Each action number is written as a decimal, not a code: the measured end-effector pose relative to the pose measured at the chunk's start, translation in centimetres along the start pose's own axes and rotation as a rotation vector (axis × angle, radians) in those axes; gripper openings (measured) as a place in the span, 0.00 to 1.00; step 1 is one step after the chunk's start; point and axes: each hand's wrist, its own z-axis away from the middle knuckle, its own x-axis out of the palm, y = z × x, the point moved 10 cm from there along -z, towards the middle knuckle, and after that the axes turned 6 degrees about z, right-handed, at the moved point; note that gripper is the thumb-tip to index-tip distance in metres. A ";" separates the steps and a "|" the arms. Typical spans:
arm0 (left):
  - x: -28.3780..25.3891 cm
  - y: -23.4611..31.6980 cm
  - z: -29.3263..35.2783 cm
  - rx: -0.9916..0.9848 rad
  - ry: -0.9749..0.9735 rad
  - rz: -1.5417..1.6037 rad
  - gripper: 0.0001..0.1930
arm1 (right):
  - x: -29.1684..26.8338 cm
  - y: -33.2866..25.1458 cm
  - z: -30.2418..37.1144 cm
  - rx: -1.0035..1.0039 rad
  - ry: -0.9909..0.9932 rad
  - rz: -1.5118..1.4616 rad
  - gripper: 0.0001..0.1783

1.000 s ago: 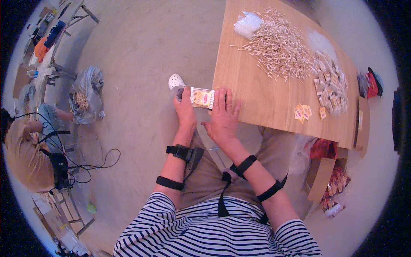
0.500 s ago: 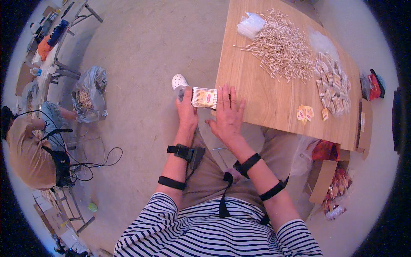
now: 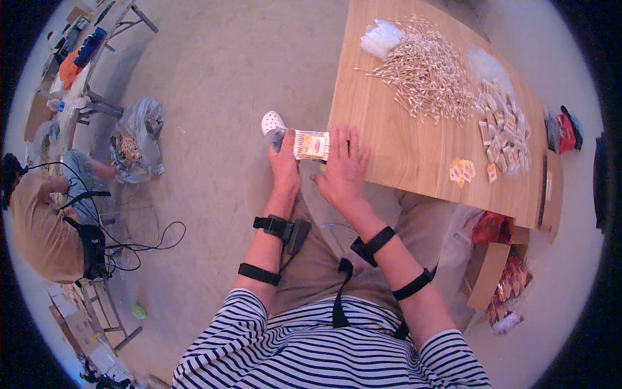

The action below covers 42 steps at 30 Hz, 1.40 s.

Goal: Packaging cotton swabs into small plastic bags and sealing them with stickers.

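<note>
Left hand [image 3: 285, 165]: I gripped the small packet of swabs [image 3: 311, 144] at the surface [image 3: 402, 149] edge, steadying it.
Right hand [image 3: 342, 170]: lay open, fingers flat against the packet's side, bracing it.

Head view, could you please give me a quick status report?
Left hand grips the packet at the table edge. Right hand flat, fingers spread, touching the packet. Swab pile apart, nothing in the way.

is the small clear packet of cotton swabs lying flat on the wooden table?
No: the small clear packet of cotton swabs is held by the left hand at the wooden table's near edge, right hand touching it.
</note>
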 end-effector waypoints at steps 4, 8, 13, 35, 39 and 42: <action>0.6 0.5 0.0 0.023 -0.029 -0.025 0.09 | 0.4 0.1 -0.2 -0.066 0.065 0.080 0.61; -0.5 0.2 0.2 -0.059 -0.026 0.028 0.09 | 0.2 0.4 0.1 -0.108 0.068 0.034 0.62; -0.9 -0.1 0.9 -0.074 -0.080 0.023 0.09 | 0.4 0.4 0.3 -0.107 0.110 0.063 0.63; -0.4 -0.3 -0.3 -0.043 0.003 -0.008 0.16 | 0.1 0.5 -0.2 -0.063 0.054 0.043 0.61; 0.0 -0.1 0.0 0.001 0.013 -0.040 0.15 | 0.4 0.1 -0.5 -0.033 0.038 0.117 0.63; -0.6 -0.2 -0.5 0.031 -0.004 -0.059 0.23 | 0.2 0.0 -0.4 -0.065 0.057 0.096 0.63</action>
